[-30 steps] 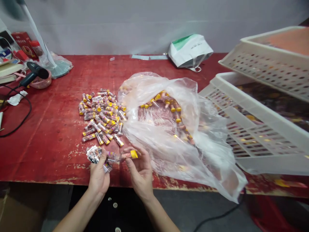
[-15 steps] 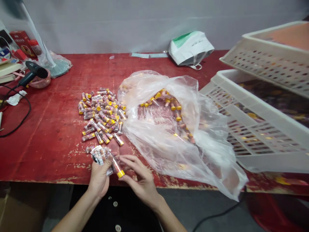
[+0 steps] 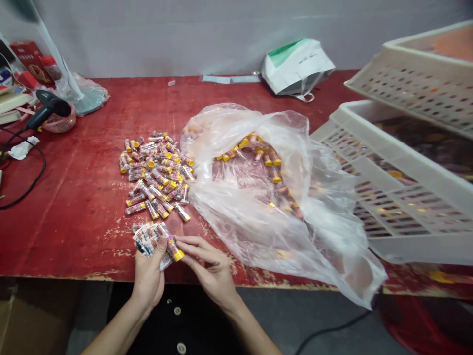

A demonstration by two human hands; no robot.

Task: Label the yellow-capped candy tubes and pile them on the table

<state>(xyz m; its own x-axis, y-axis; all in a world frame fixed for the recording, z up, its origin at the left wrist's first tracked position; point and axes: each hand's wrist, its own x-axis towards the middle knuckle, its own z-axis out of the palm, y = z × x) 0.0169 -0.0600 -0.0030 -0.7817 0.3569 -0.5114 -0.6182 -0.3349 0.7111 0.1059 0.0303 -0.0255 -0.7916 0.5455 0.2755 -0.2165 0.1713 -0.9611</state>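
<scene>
My left hand is closed around a bunch of small printed slips, which fan out above the thumb. A clear tube with a yellow cap lies against the slips, its capped end toward me. From the right, the thumb and forefinger of my right hand close on the tube near its cap. Just beyond both hands is a pile of similar yellow-capped tubes on the red table. What fills the tubes is too small to make out.
An open clear plastic bag with more tubes lies right of the pile. White slotted crates are stacked at the right. A white-and-green bag stands at the back. At the left are a lamp base and a black handheld scanner.
The capped tube has shifted up and left, closer against the slips in my left hand. My right hand has followed it slightly left, its fingers drawing together. The view has shifted a little.
</scene>
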